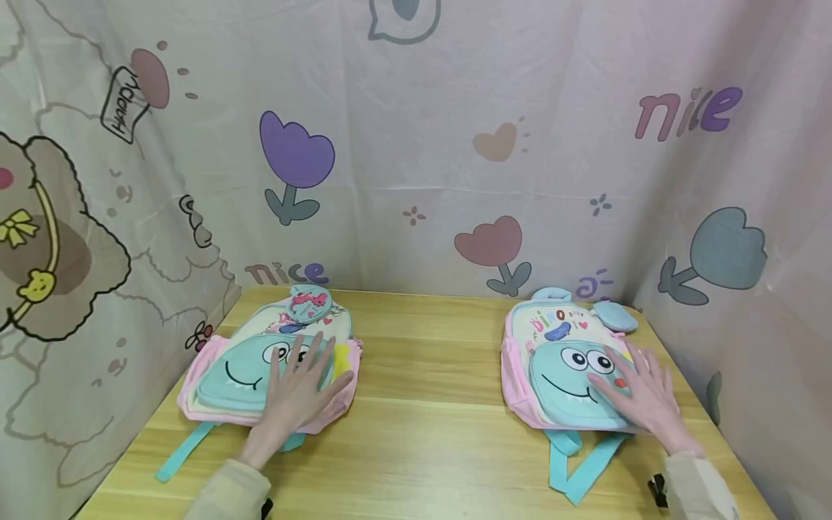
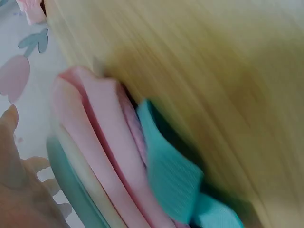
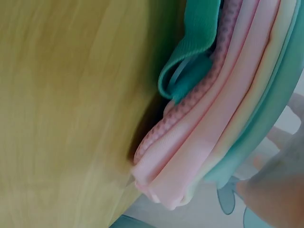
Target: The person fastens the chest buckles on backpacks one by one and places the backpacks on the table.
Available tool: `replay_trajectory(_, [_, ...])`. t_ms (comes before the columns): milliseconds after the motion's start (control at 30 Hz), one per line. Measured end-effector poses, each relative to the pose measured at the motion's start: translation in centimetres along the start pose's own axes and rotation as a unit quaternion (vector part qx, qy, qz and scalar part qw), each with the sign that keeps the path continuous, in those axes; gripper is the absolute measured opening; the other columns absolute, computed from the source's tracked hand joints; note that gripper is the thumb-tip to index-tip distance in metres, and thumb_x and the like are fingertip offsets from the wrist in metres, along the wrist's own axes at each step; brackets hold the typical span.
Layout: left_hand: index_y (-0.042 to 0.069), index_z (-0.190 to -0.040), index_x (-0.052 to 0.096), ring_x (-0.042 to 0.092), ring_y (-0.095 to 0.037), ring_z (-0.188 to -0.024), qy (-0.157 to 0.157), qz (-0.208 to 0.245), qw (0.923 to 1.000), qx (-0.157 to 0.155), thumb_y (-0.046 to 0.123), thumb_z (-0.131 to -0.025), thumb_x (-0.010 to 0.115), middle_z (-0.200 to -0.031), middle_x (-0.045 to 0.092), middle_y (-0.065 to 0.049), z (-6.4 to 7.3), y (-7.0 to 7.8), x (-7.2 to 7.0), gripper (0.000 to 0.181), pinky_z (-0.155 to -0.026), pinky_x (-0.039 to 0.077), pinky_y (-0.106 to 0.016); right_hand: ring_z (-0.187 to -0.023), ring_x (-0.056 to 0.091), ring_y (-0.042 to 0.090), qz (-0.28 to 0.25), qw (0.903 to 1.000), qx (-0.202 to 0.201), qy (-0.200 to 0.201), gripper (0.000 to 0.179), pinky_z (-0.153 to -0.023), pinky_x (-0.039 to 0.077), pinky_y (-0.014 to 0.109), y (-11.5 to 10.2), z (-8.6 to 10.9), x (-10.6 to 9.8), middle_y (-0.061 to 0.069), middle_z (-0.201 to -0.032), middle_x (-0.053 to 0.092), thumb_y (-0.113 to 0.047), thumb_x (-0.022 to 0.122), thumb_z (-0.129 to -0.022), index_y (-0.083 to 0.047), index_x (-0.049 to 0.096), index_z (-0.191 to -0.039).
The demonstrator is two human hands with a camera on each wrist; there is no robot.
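Two small pink, white and teal backpacks with cartoon eyes and a smile on the front pocket lie on the table. Over the front of the left backpack (image 1: pixel 227 375) my left hand (image 1: pixel 295 393) spreads its fingers, straight and holding nothing. My right hand (image 1: pixel 643 393) is likewise spread over the lower right of the right backpack (image 1: pixel 552 368), by the red cheek. In the left wrist view the left hand (image 2: pixel 28 185) is beside the pocket side of its bag. The right wrist view has the right hand (image 3: pixel 280 175) beside the other bag's teal pocket.
Teal straps (image 1: pixel 185 451) stick out below the left bag, and looped teal straps (image 1: pixel 585 469) below the right one. A round pouch (image 1: pixel 308 303) lies on the left bag's top, another pouch (image 1: pixel 614 316) beside the right bag. Printed curtains (image 1: pixel 403 144) enclose the wooden table (image 1: pixel 429 375).
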State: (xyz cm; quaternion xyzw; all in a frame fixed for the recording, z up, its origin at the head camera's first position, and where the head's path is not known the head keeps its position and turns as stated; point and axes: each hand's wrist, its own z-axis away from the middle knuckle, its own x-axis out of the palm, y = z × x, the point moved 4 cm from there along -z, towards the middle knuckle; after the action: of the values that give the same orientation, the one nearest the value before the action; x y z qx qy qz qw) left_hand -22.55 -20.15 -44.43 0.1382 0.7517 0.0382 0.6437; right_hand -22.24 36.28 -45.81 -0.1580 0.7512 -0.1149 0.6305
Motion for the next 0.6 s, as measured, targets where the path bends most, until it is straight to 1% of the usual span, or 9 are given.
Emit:
replay_trajectory(133, [0.021, -0.16, 0.029, 0.008, -0.04, -0.157, 0.003, -0.008, 0.9999, 0.01, 0.066, -0.095, 0.049, -0.169, 0.02, -0.009, 0.0, 1.5, 0.5, 0.081, -0.121, 0.0, -0.069, -0.148, -0.002, 0.062, -0.001, 0.9999, -0.011, 0.008, 0.077, -0.11, 0.003, 0.082, 0.5, -0.1, -0.3, 0.03, -0.164, 0.011, -0.052, 0.057, -0.096, -0.002, 0.039, -0.151])
replay_trajectory(233, [0.024, -0.16, 0.028, 0.009, -0.039, -0.157, 0.001, -0.005, 0.9998, 0.019, 0.068, -0.095, 0.048, -0.169, 0.021, -0.006, 0.0, 2.7, 1.0, 0.08, -0.122, 0.002, -0.069, -0.148, -0.002, 0.062, -0.004, 0.9999, -0.014, 0.009, 0.077, -0.108, 0.006, 0.083, 0.9, -0.3, -0.4, 0.03, -0.163, 0.012, -0.051, 0.058, -0.096, 0.0, 0.039, -0.151])
replay_trajectory(367, [0.022, -0.159, 0.031, 0.009, -0.038, -0.157, -0.011, 0.006, 0.9994, 0.034, 0.067, -0.096, 0.047, -0.169, 0.021, -0.005, 0.0, 4.3, 1.5, 0.08, -0.122, 0.002, -0.069, -0.147, 0.001, 0.063, -0.021, 0.9995, -0.018, 0.013, 0.074, -0.106, 0.007, 0.083, 1.6, -0.2, -0.5, 0.032, -0.161, 0.016, -0.047, 0.06, -0.096, 0.001, 0.042, -0.149])
replay_trajectory(467, [0.018, -0.158, 0.034, 0.008, -0.036, -0.158, -0.022, 0.018, 0.9987, 0.043, 0.067, -0.096, 0.048, -0.169, 0.021, -0.006, -0.1, 5.5, 1.9, 0.08, -0.123, 0.0, -0.067, -0.145, 0.006, 0.065, -0.035, 0.9989, -0.022, 0.023, 0.071, -0.106, 0.009, 0.083, 2.1, -0.1, -0.5, 0.035, -0.158, 0.021, -0.044, 0.061, -0.096, 0.002, 0.045, -0.147])
replay_trajectory(600, [0.019, -0.158, 0.034, 0.009, -0.034, -0.158, -0.038, 0.034, 0.9969, 0.061, 0.066, -0.096, 0.048, -0.168, 0.022, -0.007, -0.2, 6.9, 2.7, 0.079, -0.124, -0.002, -0.065, -0.141, 0.015, 0.065, -0.05, 0.9981, -0.022, 0.029, 0.067, -0.105, 0.013, 0.081, 2.9, 0.0, -0.5, 0.038, -0.155, 0.024, -0.04, 0.061, -0.096, 0.005, 0.047, -0.144])
